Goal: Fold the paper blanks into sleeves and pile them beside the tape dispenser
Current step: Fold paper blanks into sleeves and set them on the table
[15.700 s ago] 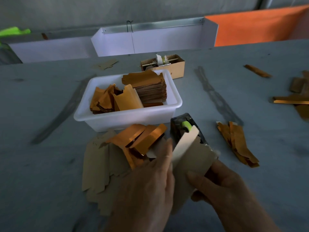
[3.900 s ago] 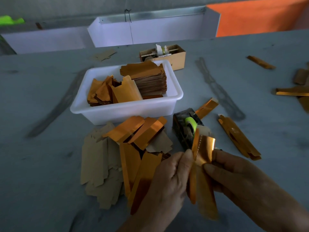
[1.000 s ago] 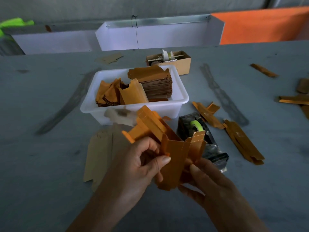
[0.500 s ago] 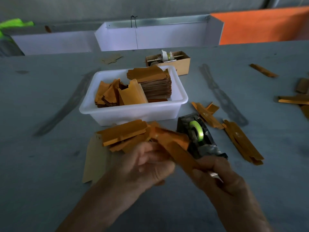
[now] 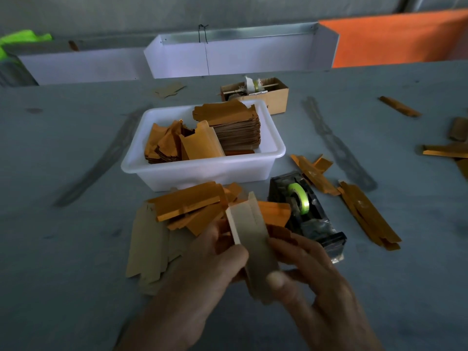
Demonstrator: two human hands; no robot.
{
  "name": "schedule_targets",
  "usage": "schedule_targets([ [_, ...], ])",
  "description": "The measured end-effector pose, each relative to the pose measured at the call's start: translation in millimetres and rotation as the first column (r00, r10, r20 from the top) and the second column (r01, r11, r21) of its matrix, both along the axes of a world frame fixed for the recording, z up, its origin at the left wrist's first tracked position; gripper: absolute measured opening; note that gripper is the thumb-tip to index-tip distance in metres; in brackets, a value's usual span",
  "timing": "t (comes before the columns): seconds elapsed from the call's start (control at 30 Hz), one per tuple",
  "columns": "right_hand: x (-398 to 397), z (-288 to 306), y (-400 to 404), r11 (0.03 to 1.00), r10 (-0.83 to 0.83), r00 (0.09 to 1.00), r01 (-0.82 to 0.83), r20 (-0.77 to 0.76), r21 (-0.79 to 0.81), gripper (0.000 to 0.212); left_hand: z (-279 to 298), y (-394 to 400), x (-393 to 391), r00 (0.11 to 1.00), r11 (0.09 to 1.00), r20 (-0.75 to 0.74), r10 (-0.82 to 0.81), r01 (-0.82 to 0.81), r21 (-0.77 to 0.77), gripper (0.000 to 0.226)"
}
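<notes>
A paper blank, pale brown side up with its long edges creased upward, is held over the table in both hands. My left hand grips its left edge and my right hand pinches its right edge, thumb on top. Just beyond them stands the black tape dispenser with a green tape roll. Folded orange sleeves lie piled to its right, with more sleeves behind it. A heap of loose blanks lies left of the dispenser.
A white tub holding stacked blanks stands behind the heap. A small cardboard box sits behind the tub. Stray orange pieces lie at the table's right edge. White trays line the far side.
The orange blank that both hands held has been turned over, so its pale side now faces up and its edges are folded. The heap beside the dispenser has settled.
</notes>
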State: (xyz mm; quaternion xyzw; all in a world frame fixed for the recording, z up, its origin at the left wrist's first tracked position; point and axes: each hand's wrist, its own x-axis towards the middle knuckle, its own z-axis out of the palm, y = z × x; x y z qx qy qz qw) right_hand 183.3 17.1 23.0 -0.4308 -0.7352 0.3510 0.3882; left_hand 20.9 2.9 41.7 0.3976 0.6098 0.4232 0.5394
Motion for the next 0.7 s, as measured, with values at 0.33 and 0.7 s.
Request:
schedule_targets([
  [0.33, -1.1, 8.3, 17.9, 0.866, 0.012, 0.915, -0.211, -0.403, -0.453, 0.032, 2.2, -2.2, 4.2, 0.997, 0.997, -0.036, -0.062, 0.060, -0.048, 0.033],
  [0.7, 17.5, -3.8, 27.6, 0.909, -0.178, 0.915, 0.012, -0.362, -0.417, 0.043, 5.8, 2.1, -30.0, 0.977, 0.989, 0.213, -0.002, 0.033, -0.143, 0.038],
])
